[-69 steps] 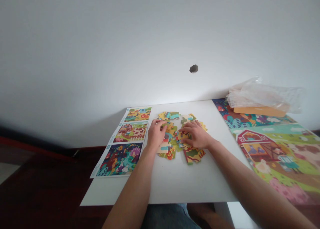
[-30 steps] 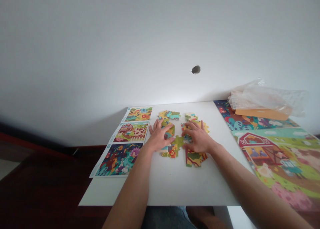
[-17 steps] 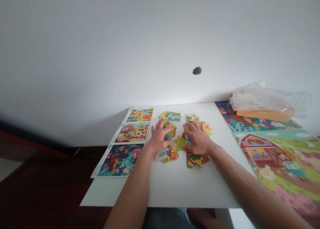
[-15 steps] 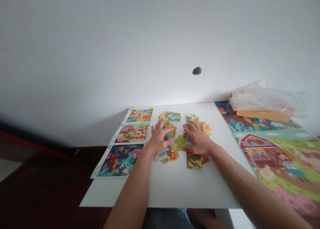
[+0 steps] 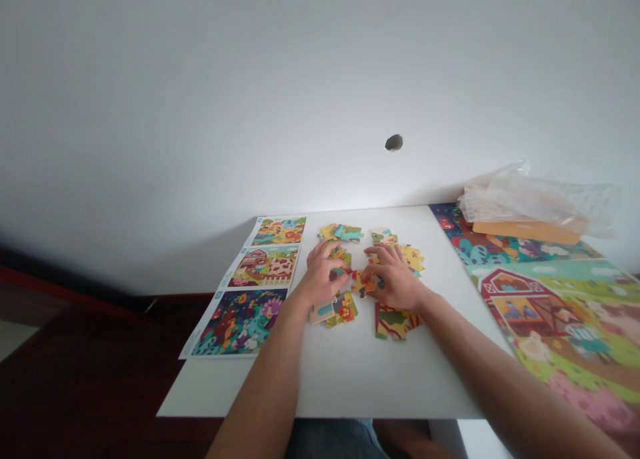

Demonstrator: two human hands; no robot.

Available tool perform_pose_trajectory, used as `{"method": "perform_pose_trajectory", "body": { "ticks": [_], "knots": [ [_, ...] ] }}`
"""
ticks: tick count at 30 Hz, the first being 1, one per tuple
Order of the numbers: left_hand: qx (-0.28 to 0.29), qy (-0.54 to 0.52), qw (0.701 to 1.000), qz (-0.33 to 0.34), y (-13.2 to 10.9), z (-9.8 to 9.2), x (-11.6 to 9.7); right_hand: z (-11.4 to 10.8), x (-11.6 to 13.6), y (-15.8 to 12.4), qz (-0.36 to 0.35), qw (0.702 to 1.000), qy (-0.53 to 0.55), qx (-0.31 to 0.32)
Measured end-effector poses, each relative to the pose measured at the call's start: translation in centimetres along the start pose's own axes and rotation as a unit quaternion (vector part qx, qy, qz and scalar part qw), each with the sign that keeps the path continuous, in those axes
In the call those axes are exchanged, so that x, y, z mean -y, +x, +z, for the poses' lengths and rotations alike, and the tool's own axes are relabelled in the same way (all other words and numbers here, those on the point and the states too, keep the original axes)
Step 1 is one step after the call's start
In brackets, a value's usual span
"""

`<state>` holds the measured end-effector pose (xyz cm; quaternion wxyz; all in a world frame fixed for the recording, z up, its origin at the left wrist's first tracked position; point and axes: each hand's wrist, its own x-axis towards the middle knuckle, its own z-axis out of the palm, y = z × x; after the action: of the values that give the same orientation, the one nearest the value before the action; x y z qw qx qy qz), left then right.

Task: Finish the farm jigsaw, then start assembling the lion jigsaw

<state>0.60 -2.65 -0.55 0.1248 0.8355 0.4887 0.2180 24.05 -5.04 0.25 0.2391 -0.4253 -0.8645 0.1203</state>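
Note:
Loose cardboard jigsaw pieces in bright farm colours lie in two rough heaps on the white table [image 5: 350,379]. My left hand [image 5: 325,279] and my right hand [image 5: 393,279] meet over the middle, fingers curled. An orange-and-yellow jigsaw piece [image 5: 363,283] sits between them, pinched by my right fingers. My left fingertips close on a small piece, mostly hidden. Nearby lie a cream-and-teal piece [image 5: 321,313], a yellow piece [image 5: 413,259] and a large green-and-red piece [image 5: 393,322].
Three printed picture sheets [image 5: 263,267] line the table's left side. A large farm-scene poster [image 5: 550,312] with a red barn lies to the right, with a plastic bag [image 5: 520,202] on an orange envelope [image 5: 530,229] behind it. A white wall rises behind; dark wood floor lies left.
My hands have moved closer together and curled over the middle. The green piece between them no longer shows there; an orange-and-yellow piece now appears in that spot.

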Motion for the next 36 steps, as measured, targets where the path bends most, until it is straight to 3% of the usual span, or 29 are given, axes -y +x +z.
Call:
{"method": "perform_pose_trajectory", "body": {
  "ticks": [8, 16, 29, 36],
  "knots": [
    [0.003, 0.014, 1.000, 0.006, -0.1, 0.1, 0.2, -0.3, 0.4, -0.3, 0.020, 0.999, -0.001, 0.039],
    [0.010, 0.032, 0.999, -0.010, 0.1, 0.6, 0.5, 0.6, 2.6, -0.3, -0.048, 0.993, -0.008, 0.107],
    [0.128, 0.005, 0.991, -0.025, -0.4, -0.8, 0.1, 0.9, 1.6, -0.3, -0.016, 0.995, -0.006, 0.098],
    [0.156, -0.008, 0.987, -0.035, -0.5, -1.2, 0.2, 0.8, 1.0, -0.1, 0.017, 0.993, 0.019, 0.118]
  ]
}}
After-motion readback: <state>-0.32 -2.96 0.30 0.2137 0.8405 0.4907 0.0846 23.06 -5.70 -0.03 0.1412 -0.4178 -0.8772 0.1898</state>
